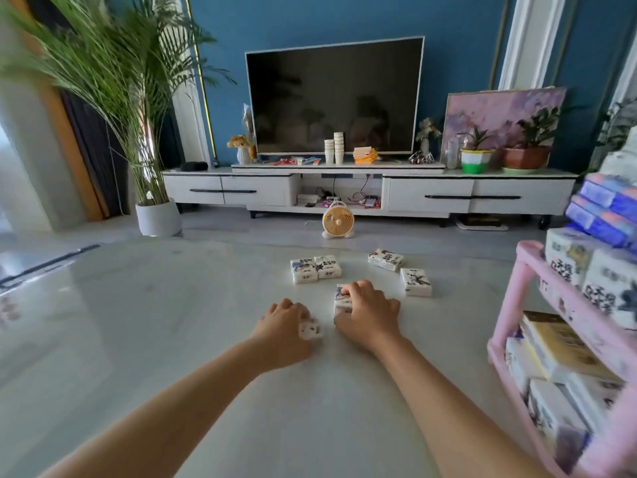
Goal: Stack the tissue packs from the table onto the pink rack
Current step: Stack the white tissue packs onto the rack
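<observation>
Small white tissue packs with dark prints lie on the pale glossy table [172, 322]. My left hand [284, 331] is closed around one tissue pack [310, 331], whose end shows at my fingers. My right hand [367, 312] grips a second pack [341, 300] from above, still on the table. Two packs [315, 269] sit side by side farther off. Another pack [386, 259] lies to their right, and one more pack [415, 281] is just beyond my right hand. The pink rack [520, 291] stands at the right edge, its shelves holding several packs.
Blue tissue packs [606, 212] are piled on top of the rack. Beyond the table stand a white TV cabinet [431, 194] with a television [334, 98], a small orange fan [337, 222] on the floor and a tall potted palm [157, 215] at the left.
</observation>
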A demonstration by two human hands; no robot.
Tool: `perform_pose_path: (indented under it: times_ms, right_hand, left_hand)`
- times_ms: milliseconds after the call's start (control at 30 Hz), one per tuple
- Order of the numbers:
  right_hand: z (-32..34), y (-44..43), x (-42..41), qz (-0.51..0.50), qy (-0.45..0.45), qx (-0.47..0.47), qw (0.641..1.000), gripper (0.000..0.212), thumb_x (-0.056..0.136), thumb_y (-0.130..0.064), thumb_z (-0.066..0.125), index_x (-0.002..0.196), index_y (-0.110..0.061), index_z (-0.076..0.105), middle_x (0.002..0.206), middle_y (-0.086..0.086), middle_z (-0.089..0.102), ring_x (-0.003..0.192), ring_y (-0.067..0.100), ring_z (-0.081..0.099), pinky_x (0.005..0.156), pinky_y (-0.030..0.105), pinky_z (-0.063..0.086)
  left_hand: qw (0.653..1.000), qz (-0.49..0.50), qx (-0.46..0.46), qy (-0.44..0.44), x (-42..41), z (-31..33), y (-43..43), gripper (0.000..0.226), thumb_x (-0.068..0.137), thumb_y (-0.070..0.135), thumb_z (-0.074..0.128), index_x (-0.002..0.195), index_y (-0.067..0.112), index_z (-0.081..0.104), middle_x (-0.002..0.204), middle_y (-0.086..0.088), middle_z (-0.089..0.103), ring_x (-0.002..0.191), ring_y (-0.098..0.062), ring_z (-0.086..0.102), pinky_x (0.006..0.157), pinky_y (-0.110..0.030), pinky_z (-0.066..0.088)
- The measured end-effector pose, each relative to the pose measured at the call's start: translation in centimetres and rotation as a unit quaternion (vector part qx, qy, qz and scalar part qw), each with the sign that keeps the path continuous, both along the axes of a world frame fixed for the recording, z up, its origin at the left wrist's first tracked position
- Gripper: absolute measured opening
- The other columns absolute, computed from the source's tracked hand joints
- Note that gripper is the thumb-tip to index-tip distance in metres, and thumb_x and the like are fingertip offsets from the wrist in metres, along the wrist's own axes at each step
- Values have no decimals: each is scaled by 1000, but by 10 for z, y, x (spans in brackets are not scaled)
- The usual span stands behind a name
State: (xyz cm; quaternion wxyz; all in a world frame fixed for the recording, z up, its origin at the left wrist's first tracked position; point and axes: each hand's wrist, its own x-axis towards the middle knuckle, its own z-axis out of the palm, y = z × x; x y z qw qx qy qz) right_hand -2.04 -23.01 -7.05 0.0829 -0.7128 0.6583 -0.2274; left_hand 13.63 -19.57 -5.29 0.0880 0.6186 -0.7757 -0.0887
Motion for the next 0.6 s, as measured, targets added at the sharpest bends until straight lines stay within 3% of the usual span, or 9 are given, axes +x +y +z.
perform_pose_path:
  times_ms: [133, 200, 267, 333, 400, 467, 500, 600]
  right_hand:
    - [7, 31, 4, 28, 36, 13, 999, 39, 82, -56, 50, 104, -23, 47, 118, 0, 41, 112, 23, 44, 92, 37, 31]
    - [5, 58, 7, 32, 35, -33, 998, 28, 82, -48, 47, 90, -21, 41, 110, 1, 44, 102, 25, 47, 82, 32, 31]
    - [1, 89, 7, 50, 12, -62, 997, 18, 78, -36, 44, 85, -20, 38, 105, 3, 46, 92, 25, 47, 76, 31, 31]
    - [-6, 124, 2, 67, -5, -76, 995, 22, 74, -33, 43, 89, -18, 46, 106, 3, 46, 94, 25, 47, 80, 32, 35]
    - [-10, 155, -6, 69, -6, -91, 993, 34, 71, -34, 42, 99, -17, 53, 108, 3, 44, 100, 25, 47, 88, 30, 37]
    - [-7, 177, -16, 68, -11, -80, 994, 34, 76, -34, 44, 105, -18, 53, 103, 1, 43, 103, 23, 44, 93, 25, 36]
    - [-3, 185, -20, 63, -38, -72, 995, 30, 78, -30, 49, 104, -17, 52, 100, 0, 44, 103, 22, 43, 91, 22, 35]
    - [20, 206, -30, 40, -114, -96, 988, 30, 75, -21, 61, 103, -16, 54, 100, 2, 50, 99, 20, 45, 81, 20, 35]
  left_hand:
    - [998, -23, 63, 7, 13, 9, 53, 56, 83, 7, 53, 130, 38, 47, 141, 0, 27, 133, -21, 24, 106, -23, 20]
    - [994, -21, 98, 40, 13, 12, 78, 68, 81, -2, 47, 134, 40, 41, 149, 0, 15, 139, -22, 14, 112, -28, 15]
    - [983, 23, 145, 111, 11, 12, 97, 84, 69, 8, 52, 143, 37, 25, 151, -3, 11, 139, -24, 13, 114, -34, 19]
    - [972, 68, 170, 151, 10, 11, 111, 101, 54, 25, 59, 146, 29, 17, 149, -3, 17, 136, -25, 18, 112, -35, 26]
    - [981, 78, 142, 111, 9, 9, 119, 91, 67, 32, 70, 145, 21, 22, 143, -4, 26, 132, -24, 26, 108, -31, 29]
    - [984, 104, 82, 116, 7, 15, 123, 59, 85, 21, 58, 138, 14, 34, 138, -8, 40, 127, -24, 37, 102, -28, 34]
    - [983, 116, 67, 123, 5, 19, 125, 53, 87, 17, 54, 137, 12, 36, 135, -10, 44, 125, -24, 41, 100, -28, 36]
    - [985, 120, 97, 75, -10, 29, 137, 70, 84, 29, 56, 145, 21, 22, 139, -12, 37, 127, -28, 40, 102, -37, 38]
